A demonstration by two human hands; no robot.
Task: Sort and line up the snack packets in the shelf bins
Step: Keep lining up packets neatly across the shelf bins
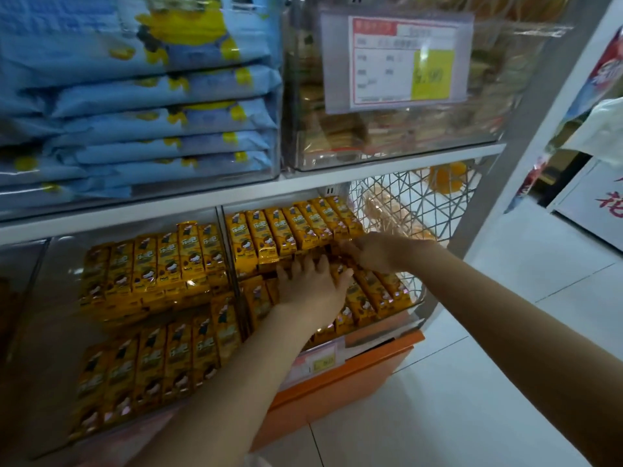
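Note:
Yellow snack packets fill two clear bins on the lower shelf. The left bin (232, 264) holds tidy rows of packets (151, 264). In the right bin (418, 298), a back row of packets (290, 227) stands upright and front ones (371, 294) lean. My left hand (310, 288) lies flat, fingers spread, on packets in the middle of the right bin. My right hand (374, 252) reaches in from the right, fingers curled around a yellow packet (340, 267) beside my left hand's fingertips.
The upper shelf carries a clear bin of stacked blue bags (151, 106) and a clear bin of biscuits with a price card (397, 59). A wire basket (421, 203) stands to the right. An orange shelf base (354, 372) and white floor tiles lie below.

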